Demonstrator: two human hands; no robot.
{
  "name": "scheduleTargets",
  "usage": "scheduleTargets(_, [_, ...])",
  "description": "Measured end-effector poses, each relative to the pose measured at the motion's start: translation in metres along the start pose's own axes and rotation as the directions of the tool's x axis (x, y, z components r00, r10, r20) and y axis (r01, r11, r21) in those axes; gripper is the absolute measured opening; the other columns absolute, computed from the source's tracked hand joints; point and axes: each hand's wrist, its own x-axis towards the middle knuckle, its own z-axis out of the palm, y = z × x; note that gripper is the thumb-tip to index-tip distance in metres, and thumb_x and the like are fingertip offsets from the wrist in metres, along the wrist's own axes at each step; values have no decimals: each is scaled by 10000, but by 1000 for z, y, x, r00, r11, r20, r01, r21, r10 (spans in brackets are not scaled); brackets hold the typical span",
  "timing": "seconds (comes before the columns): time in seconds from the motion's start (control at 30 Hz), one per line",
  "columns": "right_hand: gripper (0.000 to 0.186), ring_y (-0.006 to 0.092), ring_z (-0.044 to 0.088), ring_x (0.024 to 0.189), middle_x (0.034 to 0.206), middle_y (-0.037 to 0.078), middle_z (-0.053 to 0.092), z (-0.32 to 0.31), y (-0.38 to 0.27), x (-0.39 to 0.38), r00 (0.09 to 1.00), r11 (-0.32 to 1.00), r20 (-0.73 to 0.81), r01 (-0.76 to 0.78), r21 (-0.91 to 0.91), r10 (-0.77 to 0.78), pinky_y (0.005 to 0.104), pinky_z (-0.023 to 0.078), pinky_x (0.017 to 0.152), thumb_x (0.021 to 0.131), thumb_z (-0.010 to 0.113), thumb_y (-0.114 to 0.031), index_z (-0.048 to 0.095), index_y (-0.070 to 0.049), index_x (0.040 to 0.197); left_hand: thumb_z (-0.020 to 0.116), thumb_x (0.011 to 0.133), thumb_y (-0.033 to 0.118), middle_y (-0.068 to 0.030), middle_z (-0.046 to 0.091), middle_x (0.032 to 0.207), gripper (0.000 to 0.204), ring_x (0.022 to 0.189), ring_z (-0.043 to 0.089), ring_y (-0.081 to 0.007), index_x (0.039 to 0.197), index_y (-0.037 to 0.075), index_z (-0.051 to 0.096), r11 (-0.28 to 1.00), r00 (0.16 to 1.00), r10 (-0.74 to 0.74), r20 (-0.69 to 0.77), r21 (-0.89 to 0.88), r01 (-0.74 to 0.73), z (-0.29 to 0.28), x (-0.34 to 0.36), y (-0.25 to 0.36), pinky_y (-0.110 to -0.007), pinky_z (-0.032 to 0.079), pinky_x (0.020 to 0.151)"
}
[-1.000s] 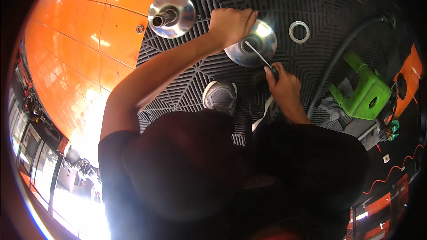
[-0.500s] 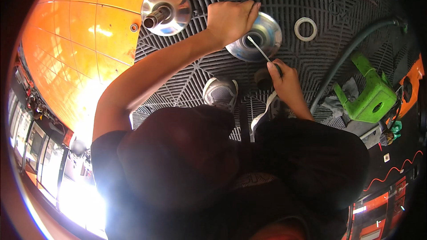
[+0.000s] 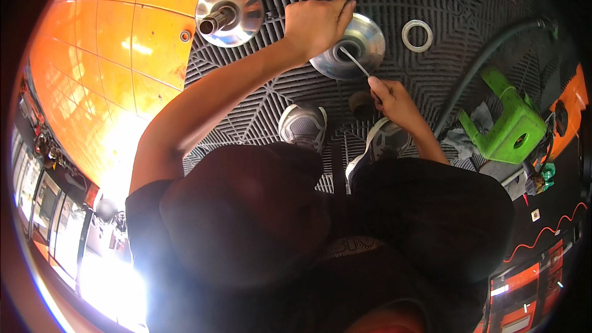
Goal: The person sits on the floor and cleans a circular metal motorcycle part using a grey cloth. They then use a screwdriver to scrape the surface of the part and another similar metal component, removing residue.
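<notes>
A shiny metal disc, like a pulley face (image 3: pixel 368 46), is held above the mat at the far middle. My left hand (image 3: pixel 316 24) is closed on its left rim; most of the fingers are hidden behind it. In my right hand (image 3: pixel 394 100) is a screwdriver (image 3: pixel 356 63), its handle mostly covered by the fingers. The thin shaft points up and left, and its tip lies at the hub hole in the disc's middle. Left of the disc stands a similar polished disc with a hollow splined shaft (image 3: pixel 242 15).
Right of the discs a metal ring (image 3: pixel 405 36) lies on the black ribbed mat (image 3: pixel 259 102). An orange tiled surface (image 3: pixel 105 37) is at left, with a small ring (image 3: pixel 185 36) on it. A green stool (image 3: pixel 515 126) and dark hose (image 3: pixel 475 77) are at right; my shoes (image 3: pixel 303 124) are below.
The screwdriver tip has shifted slightly up and left along with my right hand. The whole scene has slid a little in the picture; both grips stay the same.
</notes>
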Motion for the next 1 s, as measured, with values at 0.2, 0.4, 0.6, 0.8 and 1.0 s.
scheduleTargets(0.2, [535, 72, 354, 520, 563, -42, 364, -4, -13, -4, 988, 990, 89, -130, 49, 125, 258, 322, 498, 960, 513, -489, 477, -69, 631, 465, 967, 401, -133, 606, 570, 416, 542, 615, -335, 726, 112, 644, 1000, 1000, 18, 5, -14, -17, 0, 1, -2, -446, 463, 491])
scheduleTargets(0.4, [533, 246, 548, 505, 563, 110, 550, 11, 17, 5, 948, 955, -233, 157, -253, -218, 362, 431, 499, 935, 544, -480, 632, 18, 768, 442, 972, 409, -140, 620, 596, 430, 569, 620, -344, 737, 114, 648, 1000, 998, -23, 60, -6, 23, -6, 5, 4, -455, 479, 529])
scheduleTargets(0.6, [488, 430, 657, 712, 689, 272, 630, 29, -4, -9, 808, 716, -406, 29, -697, -428, 475, 515, 641, 919, 563, -445, 700, 22, 942, 439, 971, 391, -147, 621, 605, 416, 582, 623, -348, 745, 111, 648, 993, 993, -120, 21, 1, 120, 0, 1, 2, -448, 489, 549])
scheduleTargets(0.8, [460, 416, 654, 639, 653, 230, 635, 24, 5, -8, 885, 890, -356, 124, -440, -299, 469, 515, 592, 912, 572, -452, 706, -13, 935, 453, 967, 369, -147, 609, 593, 405, 575, 622, -344, 728, 96, 634, 992, 991, -126, 46, -6, 126, 1, -1, 3, -450, 486, 543])
scheduleTargets(1.0, [461, 413, 650, 617, 655, 229, 636, 25, -6, -12, 809, 721, -409, 26, -693, -422, 468, 511, 572, 910, 575, -462, 711, -25, 965, 485, 959, 355, -136, 581, 539, 389, 493, 594, -333, 703, 98, 625, 996, 997, -79, -26, -39, 77, 3, -4, -1, -432, 459, 463])
